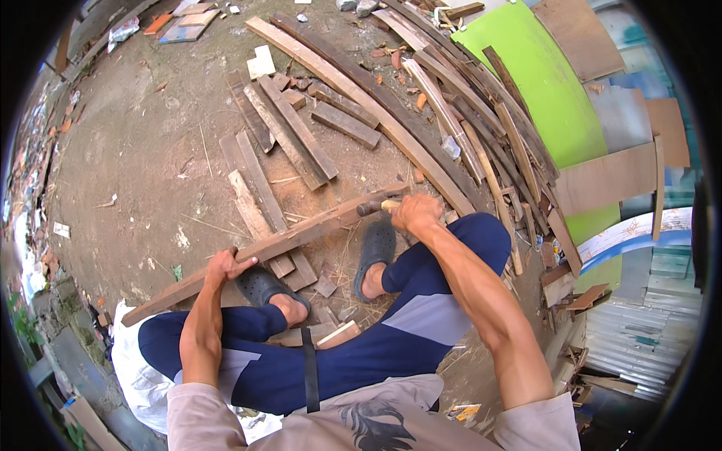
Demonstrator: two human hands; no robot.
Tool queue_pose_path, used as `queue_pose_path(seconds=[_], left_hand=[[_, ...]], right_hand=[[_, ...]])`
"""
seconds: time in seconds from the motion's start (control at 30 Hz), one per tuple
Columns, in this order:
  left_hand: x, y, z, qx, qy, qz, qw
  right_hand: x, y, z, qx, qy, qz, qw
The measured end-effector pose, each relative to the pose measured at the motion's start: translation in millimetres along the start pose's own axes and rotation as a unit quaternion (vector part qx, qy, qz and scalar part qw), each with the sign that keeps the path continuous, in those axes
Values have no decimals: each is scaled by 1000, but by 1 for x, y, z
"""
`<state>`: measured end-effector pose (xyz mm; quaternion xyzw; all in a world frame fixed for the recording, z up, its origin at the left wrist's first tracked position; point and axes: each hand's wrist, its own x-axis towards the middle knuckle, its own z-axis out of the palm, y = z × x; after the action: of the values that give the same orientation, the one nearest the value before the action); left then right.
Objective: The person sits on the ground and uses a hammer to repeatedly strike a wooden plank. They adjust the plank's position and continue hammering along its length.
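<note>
Ground (pixel 128 203) spreads out brown and gritty around my feet, with a bright green panel (pixel 526 83) past its right edge and a heap of old timber (pixel 470 94) along that same side. Nearer me lies the long wooden beam (pixel 308 229), slanting across the middle of the ground, its left end close to my left knee and its right end just beyond my right foot. It passes over a couple of shorter boards (pixel 282 263); whether its ends touch the ground I can't tell.

I judge the beam stiff and fairly heavy, not at all fragile, and rough enough that it shouldn't slip, though splinters are likely. For lifting, two hands set well apart, either side of the middle, would balance it best; for steadying, one palm over the upper face should do.

Two dark clogs (pixel 374 255) stand on the near side of the beam. Smaller again is the hammer (pixel 370 208), its head beside the beam near the right end; contact is unclear. My right hand (pixel 418 213) is closed round its handle, while my left hand (pixel 226 266) grips the beam toward its left end, forefinger stretched along the wood.
</note>
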<state>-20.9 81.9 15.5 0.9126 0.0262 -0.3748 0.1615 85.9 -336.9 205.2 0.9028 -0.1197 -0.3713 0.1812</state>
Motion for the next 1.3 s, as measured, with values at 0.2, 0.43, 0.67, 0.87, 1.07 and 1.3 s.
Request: queue_pose_path(seconds=[0.2, 0.43, 0.67, 0.87, 1.07, 1.3], left_hand=[[-8, 4, 9, 42, 59, -28, 997], [-29, 31, 32, 107, 193, -58, 974], [-39, 80, 35, 131, 185, -16, 974], [-20, 113, 8, 150, 68, -80, 983], [-9, 129, 19, 201, 97, -60, 973], [-12, 151, 15, 332, 169, 3, 928]], right_hand=[[4, 16, -9, 26, 41, -112, 993], [25, 25, -17, -55, 40, -213, 975], [29, 9, -26, -41, -2, -199, 979], [41, 3, -41, -31, -26, -176, 984], [87, 12, -13, 21, -31, -174, 984], [98, 12, -3, 12, -27, -195, 980]])
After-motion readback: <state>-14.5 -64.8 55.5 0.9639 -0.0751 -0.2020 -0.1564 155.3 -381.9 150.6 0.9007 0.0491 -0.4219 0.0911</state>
